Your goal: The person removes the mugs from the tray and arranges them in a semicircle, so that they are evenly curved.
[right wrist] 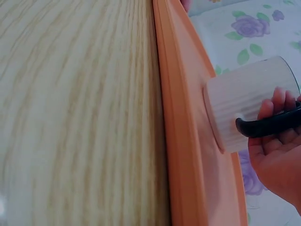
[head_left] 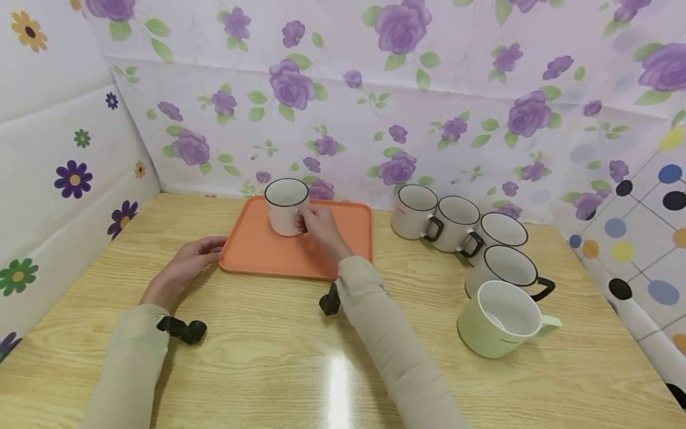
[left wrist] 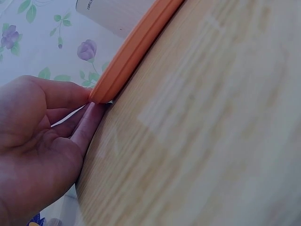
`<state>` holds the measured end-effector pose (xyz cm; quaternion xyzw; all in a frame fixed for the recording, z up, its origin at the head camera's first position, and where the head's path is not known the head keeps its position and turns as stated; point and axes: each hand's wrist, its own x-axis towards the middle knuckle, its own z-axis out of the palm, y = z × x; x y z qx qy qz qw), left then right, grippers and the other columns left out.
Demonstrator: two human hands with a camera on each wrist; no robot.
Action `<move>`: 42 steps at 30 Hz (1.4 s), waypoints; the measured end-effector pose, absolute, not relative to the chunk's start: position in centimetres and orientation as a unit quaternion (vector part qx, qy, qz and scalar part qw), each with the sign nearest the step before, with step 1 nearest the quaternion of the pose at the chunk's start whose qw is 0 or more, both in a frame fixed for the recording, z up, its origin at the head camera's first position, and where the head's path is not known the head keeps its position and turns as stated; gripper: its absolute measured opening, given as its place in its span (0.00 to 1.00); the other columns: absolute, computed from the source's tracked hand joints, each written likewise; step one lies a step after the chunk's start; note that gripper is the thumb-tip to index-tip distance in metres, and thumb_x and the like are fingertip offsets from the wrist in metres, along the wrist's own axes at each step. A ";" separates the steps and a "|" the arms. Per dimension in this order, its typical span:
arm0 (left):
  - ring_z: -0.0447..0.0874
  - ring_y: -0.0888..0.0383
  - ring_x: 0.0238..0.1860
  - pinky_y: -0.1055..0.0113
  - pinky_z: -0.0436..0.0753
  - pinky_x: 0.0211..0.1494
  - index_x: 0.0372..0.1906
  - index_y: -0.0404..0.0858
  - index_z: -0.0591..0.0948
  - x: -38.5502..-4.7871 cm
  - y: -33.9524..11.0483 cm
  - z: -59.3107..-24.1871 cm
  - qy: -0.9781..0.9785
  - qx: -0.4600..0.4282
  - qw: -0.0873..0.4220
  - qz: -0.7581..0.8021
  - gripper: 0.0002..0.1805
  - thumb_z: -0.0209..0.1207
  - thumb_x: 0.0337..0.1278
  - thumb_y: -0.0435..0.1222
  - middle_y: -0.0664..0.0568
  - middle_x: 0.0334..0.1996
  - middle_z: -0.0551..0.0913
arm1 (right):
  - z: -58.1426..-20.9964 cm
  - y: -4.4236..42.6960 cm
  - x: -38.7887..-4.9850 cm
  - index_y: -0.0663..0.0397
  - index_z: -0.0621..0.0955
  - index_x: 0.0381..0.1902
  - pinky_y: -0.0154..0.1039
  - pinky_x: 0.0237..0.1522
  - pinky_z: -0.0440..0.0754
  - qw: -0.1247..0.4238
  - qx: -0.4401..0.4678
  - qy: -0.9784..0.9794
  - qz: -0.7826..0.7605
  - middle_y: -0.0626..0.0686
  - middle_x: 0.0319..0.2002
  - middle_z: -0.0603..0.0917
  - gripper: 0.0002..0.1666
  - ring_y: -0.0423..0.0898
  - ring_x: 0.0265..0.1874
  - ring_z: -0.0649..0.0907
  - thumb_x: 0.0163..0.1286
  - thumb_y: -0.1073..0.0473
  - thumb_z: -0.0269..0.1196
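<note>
A white mug (head_left: 281,215) with a dark rim stands upright on the left part of an orange tray (head_left: 268,256). My right hand (head_left: 320,226) grips the mug by its black handle (right wrist: 268,125), fingers curled through it in the right wrist view. The mug's base (right wrist: 215,120) appears to rest on the tray. At the tray's left edge is my left hand (head_left: 190,262). In the left wrist view its thumb and fingers (left wrist: 70,94) pinch the tray's rim (left wrist: 124,61) at a corner.
On the right stand two white mugs (head_left: 409,217) (head_left: 452,229) with black handles, two more mugs (head_left: 504,228) (head_left: 506,268) in front of them, and a light green mug (head_left: 495,328) nearest. Flowered cloth (head_left: 343,119) rises behind the wooden table (head_left: 257,357).
</note>
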<state>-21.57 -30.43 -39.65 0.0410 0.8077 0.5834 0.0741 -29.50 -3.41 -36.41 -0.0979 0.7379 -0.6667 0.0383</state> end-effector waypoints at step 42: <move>0.72 0.75 0.46 0.79 0.73 0.50 0.71 0.22 0.55 -21.4 -30.2 -39.4 0.799 0.047 0.086 0.593 0.27 0.45 0.73 0.29 0.27 0.66 0.60 | -32.9 6.6 -20.4 0.58 0.59 0.20 0.38 0.33 0.60 0.083 -0.123 0.625 -0.767 0.52 0.22 0.59 0.19 0.44 0.23 0.61 0.75 0.64 0.42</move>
